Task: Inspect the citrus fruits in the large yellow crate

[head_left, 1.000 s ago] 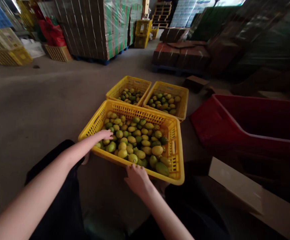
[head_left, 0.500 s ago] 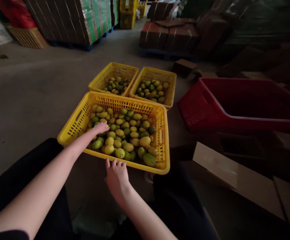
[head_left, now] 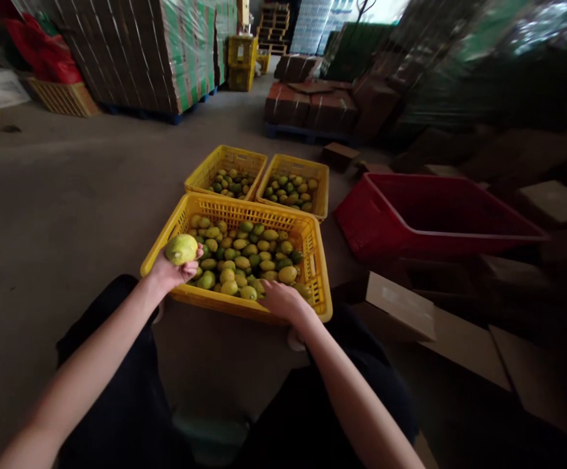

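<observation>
My left hand [head_left: 170, 272] is closed round a yellow-green lemon [head_left: 182, 249], held up over the left front corner of a yellow plastic crate [head_left: 323, 286]. In that crate lie many yellow and green lemons [head_left: 242, 262]. My right hand [head_left: 286, 301] reaches over the crate's front rim, its fingers stretched out against the lemons near the front. The fingertips are partly hidden, and I see nothing held in them.
Behind the near crate stand two more yellow crates [head_left: 225, 151] [head_left: 320, 170] holding lemons. To the right are a large red bin [head_left: 376, 221] and cardboard boxes [head_left: 401, 306]. Wrapped pallet stacks [head_left: 190, 58] and strapped brown cartons [head_left: 307, 104] stand farther back.
My left hand has come up out of the lemons, now with one in its grip. My right hand has moved from the front rim rightward and in over the lemons. The view has tilted up.
</observation>
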`<action>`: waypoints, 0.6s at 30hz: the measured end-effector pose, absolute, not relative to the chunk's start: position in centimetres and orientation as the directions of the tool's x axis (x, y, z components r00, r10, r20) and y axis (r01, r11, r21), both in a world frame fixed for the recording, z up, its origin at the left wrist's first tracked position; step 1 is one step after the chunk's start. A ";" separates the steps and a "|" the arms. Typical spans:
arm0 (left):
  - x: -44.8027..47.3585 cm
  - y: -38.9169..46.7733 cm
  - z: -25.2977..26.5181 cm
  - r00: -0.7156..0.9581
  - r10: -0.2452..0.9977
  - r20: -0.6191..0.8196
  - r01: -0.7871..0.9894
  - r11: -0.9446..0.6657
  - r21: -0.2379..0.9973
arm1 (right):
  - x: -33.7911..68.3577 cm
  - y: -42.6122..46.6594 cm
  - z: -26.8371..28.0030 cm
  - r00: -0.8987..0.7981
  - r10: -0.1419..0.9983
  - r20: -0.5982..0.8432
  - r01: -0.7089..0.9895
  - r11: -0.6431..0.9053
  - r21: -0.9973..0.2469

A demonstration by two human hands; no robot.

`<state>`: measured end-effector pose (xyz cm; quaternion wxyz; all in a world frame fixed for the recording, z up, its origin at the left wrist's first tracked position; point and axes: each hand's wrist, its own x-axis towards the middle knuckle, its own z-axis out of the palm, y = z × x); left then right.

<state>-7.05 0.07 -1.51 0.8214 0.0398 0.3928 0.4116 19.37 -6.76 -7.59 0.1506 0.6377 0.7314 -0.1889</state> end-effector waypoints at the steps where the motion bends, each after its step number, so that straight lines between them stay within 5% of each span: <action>1: -7.1 -0.1 -1.6 0.336 0.697 -0.634 -0.659 0.655 0.371 | 20.0 -5.9 -8.6 -0.100 0.873 -0.477 0.995 0.087 -0.050; 8: -7.5 0.8 -3.1 0.223 0.626 -0.747 -0.607 0.689 0.396 | 22.1 -0.1 -15.6 -0.031 0.878 -0.477 0.990 0.092 0.106; 18: -7.7 1.5 -2.6 0.222 0.586 -0.779 -0.618 0.703 0.353 | 22.7 4.4 -19.8 -0.115 0.880 -0.461 0.983 0.169 0.077</action>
